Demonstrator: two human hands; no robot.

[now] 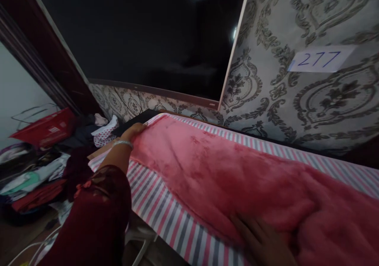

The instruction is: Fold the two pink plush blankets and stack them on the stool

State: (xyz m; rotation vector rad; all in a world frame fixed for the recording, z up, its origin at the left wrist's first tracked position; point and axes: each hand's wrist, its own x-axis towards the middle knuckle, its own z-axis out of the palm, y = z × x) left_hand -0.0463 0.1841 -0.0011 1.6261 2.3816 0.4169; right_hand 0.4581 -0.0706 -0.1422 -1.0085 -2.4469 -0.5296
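A plush pink blanket [213, 167] lies stretched out over a pink, grey and white striped cloth [177, 222], which shows along both long sides. At the far left end, my left hand [134, 132] is closed on the blanket's edge, and its fingertips are partly hidden. My right hand [263, 238] rests on the blanket near the bottom of the view, its fingers stretched out flat and slightly blurred. Soft folds and ripples run through the blanket to the right of that hand.
Behind the covered surface, a large dark television screen [148, 36] hangs on patterned wallpaper. A paper marked 277 [321, 59] is on the wall. Piled clothes [38, 179] and a red basket [47, 127] lie at left. White metal legs [143, 242] stand below.
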